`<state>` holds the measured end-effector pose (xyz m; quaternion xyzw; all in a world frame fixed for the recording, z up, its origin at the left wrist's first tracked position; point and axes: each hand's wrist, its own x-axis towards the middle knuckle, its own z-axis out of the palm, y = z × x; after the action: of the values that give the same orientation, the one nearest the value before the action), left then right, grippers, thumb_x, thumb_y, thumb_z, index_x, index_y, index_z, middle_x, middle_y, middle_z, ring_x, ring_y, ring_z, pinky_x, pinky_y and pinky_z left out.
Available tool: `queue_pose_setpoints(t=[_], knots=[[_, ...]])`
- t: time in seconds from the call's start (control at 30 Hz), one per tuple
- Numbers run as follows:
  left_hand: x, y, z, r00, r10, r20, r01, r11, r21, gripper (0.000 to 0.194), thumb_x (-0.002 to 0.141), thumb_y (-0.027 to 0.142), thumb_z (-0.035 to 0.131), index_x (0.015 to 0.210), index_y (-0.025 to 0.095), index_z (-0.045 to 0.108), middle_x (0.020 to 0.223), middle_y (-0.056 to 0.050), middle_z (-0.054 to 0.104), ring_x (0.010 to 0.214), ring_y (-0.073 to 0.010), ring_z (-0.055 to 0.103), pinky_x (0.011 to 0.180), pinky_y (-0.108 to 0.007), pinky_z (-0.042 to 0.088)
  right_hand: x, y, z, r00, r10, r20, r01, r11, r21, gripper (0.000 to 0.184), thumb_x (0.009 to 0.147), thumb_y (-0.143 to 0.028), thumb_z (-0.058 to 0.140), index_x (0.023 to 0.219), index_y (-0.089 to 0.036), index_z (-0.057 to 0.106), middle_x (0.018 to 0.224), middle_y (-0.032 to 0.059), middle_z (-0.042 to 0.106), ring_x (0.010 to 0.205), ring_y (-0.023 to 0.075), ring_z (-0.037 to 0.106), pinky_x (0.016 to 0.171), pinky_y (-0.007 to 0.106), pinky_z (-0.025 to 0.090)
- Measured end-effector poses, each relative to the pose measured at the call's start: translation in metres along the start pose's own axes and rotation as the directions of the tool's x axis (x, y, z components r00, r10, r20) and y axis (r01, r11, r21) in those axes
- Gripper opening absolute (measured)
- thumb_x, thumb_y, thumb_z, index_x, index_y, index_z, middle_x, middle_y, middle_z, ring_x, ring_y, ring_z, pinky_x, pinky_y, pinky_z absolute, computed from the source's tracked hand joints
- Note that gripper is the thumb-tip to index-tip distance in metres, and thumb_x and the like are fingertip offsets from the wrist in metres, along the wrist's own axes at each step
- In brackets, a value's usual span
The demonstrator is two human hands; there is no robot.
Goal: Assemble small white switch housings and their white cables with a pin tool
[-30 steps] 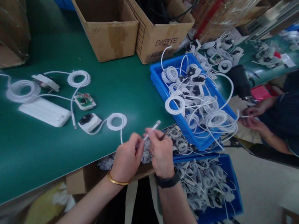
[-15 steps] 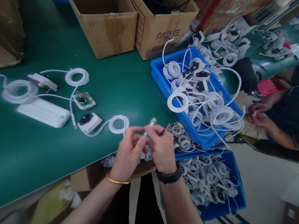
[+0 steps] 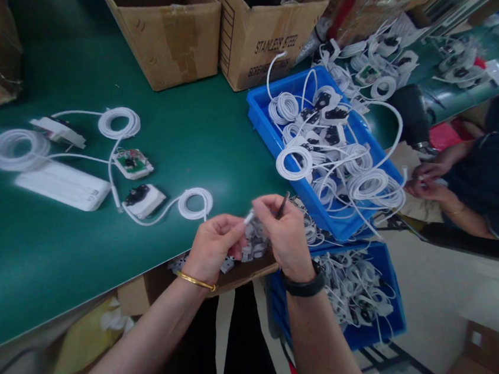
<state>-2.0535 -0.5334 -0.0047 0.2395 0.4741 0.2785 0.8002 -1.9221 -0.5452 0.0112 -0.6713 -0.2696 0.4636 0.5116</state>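
My left hand (image 3: 215, 244) pinches the end of a white cable (image 3: 249, 216) between thumb and fingers, just past the table's front edge. This cable seems to run back to the small white coil (image 3: 195, 203) on the table, linked to a white plug unit (image 3: 144, 201) with a black face. Close by, my right hand (image 3: 284, 232) is closed, with a dark slim tool (image 3: 282, 205) sticking up between its fingers; its kind is unclear. The thumb and forefinger of that hand are near the cable tip, and whether they touch it I cannot tell.
On the green table (image 3: 146, 271) lie a white power bank (image 3: 62, 184), an open circuit-board unit (image 3: 133, 163) and more coils. A blue tray (image 3: 263, 114) of coiled units stands at right, another blue bin (image 3: 392, 291) below. Cardboard boxes (image 3: 175, 45) stand behind. A co-worker's hands (image 3: 431, 179) are at far right.
My right hand has shifted right, away from the left hand, and the dark tool stands out more. The left hand keeps the cable end, its tip now lower. The whole view has shifted slightly.
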Motion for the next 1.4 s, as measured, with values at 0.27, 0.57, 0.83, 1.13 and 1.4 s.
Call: queue_pose_setpoints(t=[0.27,0.57,0.83,1.13,1.4], knots=[[0.001,0.005,0.005,0.999,-0.047,0.005,0.047,0.999,-0.006,0.027,0.063,0.034,0.073,0.068,0.012,0.058,0.051,0.003,0.058,0.034,-0.0020,0.038,0.037,-0.016,0.022,-0.002,0.010,-0.004,0.990,0.098,0.102,-0.105,0.992,0.065,0.024,0.067,-0.035,0.076,0.071,-0.015,0.062,0.056,-0.0052,0.051,0.045,0.0050,0.035,0.042,0.020,0.024],[0.000,0.004,0.007,0.986,0.138,-0.093,-0.122,0.980,0.160,0.017,0.067,0.030,0.068,0.068,0.014,0.060,0.056,0.002,0.057,0.049,-0.0063,0.047,0.046,-0.017,0.035,-0.009,0.014,0.004,0.989,0.134,0.064,-0.145,0.963,0.229,0.024,0.064,-0.032,0.078,0.071,-0.015,0.062,0.051,-0.0075,0.048,0.038,0.0023,0.027,0.037,0.019,0.016],[-0.004,0.005,0.005,0.966,0.256,-0.022,-0.234,0.910,0.343,0.011,0.072,0.024,0.063,0.068,0.016,0.057,0.058,0.003,0.053,0.053,-0.0076,0.046,0.049,-0.018,0.036,-0.019,0.020,0.000,0.999,-0.004,0.051,-0.002,0.993,0.116,0.017,0.071,-0.030,0.074,0.078,-0.018,0.064,0.058,-0.0044,0.053,0.044,0.0051,0.035,0.041,0.020,0.025],[-0.014,0.002,0.010,0.925,0.380,-0.003,-0.346,0.847,0.403,0.011,0.079,0.024,0.058,0.072,0.017,0.055,0.062,0.004,0.054,0.056,-0.0079,0.048,0.052,-0.018,0.038,-0.022,0.024,-0.002,0.988,-0.154,0.011,0.153,0.986,0.060,0.013,0.074,-0.030,0.072,0.079,-0.020,0.065,0.069,-0.0001,0.061,0.056,0.0107,0.052,0.050,0.024,0.041],[-0.011,0.010,0.007,0.963,0.261,0.060,-0.267,0.919,0.289,0.015,0.074,0.025,0.063,0.069,0.016,0.052,0.058,0.005,0.050,0.051,-0.0067,0.043,0.047,-0.017,0.034,-0.026,0.021,-0.002,0.957,-0.285,0.054,0.275,0.951,0.140,0.006,0.076,-0.017,0.070,0.078,-0.022,0.067,0.081,0.0003,0.065,0.068,0.0122,0.059,0.061,0.026,0.046]])
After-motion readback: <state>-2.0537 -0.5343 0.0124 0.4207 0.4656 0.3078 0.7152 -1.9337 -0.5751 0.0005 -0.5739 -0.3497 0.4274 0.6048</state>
